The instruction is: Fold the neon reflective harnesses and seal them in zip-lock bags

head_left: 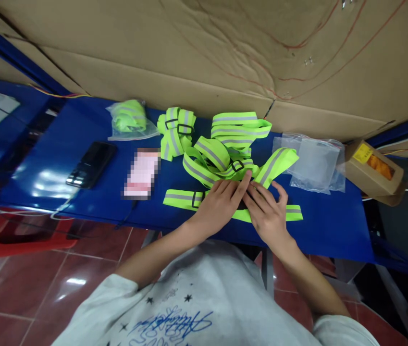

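A neon-yellow reflective strap harness point(221, 158) with grey stripes and black buckles lies spread on the blue table point(333, 221). My left hand point(221, 202) and my right hand point(268, 211) rest together on its near strap, fingers pressing the webbing at the middle where the two hands meet. A second, folded harness point(175, 132) lies behind it to the left. Another one sits packed in a clear bag point(129, 120) further left.
A black phone point(91, 164) and a pink, blurred card or phone point(142, 174) lie on the left of the table. Empty clear bags point(314, 161) and a brown carton point(373, 169) sit at the right. Cardboard sheets point(204, 53) stand behind. Red tiled floor below.
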A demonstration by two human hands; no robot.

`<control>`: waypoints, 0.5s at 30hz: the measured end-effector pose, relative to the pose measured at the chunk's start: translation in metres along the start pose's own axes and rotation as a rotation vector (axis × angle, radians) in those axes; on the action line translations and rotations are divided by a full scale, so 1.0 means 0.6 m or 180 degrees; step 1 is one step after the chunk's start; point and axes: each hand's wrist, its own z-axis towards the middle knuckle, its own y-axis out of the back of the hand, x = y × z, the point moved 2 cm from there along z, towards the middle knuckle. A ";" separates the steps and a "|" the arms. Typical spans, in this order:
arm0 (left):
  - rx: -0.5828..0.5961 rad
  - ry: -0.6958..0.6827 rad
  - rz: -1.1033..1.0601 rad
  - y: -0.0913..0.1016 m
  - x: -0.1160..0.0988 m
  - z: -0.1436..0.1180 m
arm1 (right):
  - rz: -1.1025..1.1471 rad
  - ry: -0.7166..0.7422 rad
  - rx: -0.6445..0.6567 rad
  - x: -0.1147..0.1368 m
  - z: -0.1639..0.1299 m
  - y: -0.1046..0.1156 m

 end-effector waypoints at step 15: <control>-0.0801 0.0092 -0.2918 0.147 0.021 0.015 | 0.2511 -0.0348 0.1091 -0.059 0.067 0.103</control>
